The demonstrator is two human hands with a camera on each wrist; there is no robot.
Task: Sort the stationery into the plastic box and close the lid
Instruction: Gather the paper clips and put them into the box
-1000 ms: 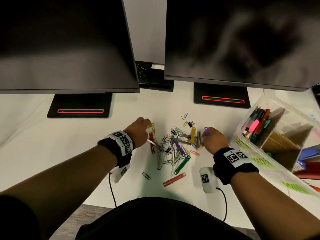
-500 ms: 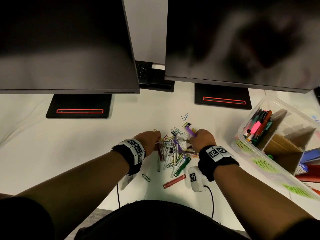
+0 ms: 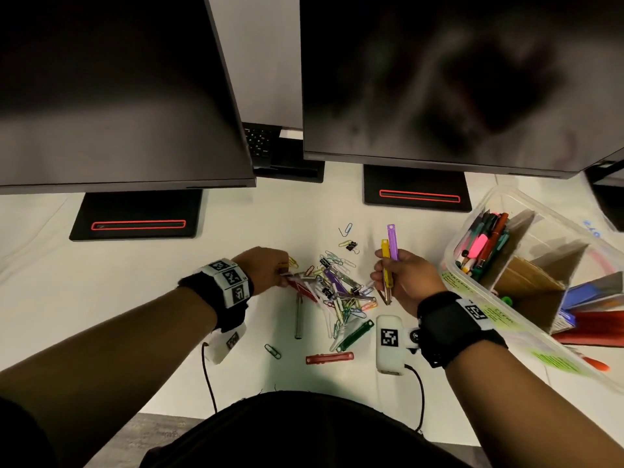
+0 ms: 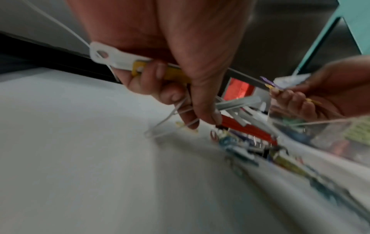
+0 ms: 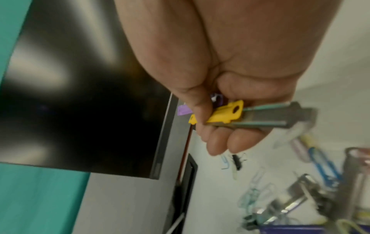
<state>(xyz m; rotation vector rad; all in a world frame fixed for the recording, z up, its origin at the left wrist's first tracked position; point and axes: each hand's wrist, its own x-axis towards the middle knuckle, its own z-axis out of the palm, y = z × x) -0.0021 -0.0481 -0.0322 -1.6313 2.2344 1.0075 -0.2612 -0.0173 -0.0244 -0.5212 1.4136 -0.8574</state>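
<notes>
A pile of coloured paper clips and file fasteners (image 3: 341, 288) lies on the white desk. My left hand (image 3: 270, 265) (image 4: 180, 98) is at the pile's left edge, its fingers curled round a white and a yellow fastener strip (image 4: 120, 63), with thumb and forefinger on a red strip (image 4: 246, 126). My right hand (image 3: 401, 275) (image 5: 220, 126) is lifted right of the pile and grips a yellow strip (image 3: 385, 261) (image 5: 226, 114), a purple strip (image 3: 392, 241) and metal fastener pieces (image 5: 280, 117). The clear plastic box (image 3: 472, 285) stands open at the right with pens (image 3: 483, 241) inside.
Two dark monitors (image 3: 118, 89) (image 3: 456, 79) on black stands (image 3: 135, 217) overhang the back of the desk. A green strip (image 3: 354, 336), a red strip (image 3: 329, 358) and a lone clip (image 3: 272, 351) lie near the front. Red and blue items (image 3: 594, 319) sit beside the box.
My right hand has risen off the pile and moved right, carrying the yellow and purple strips upright. My left hand has stayed at the pile's left edge, picking at the strips.
</notes>
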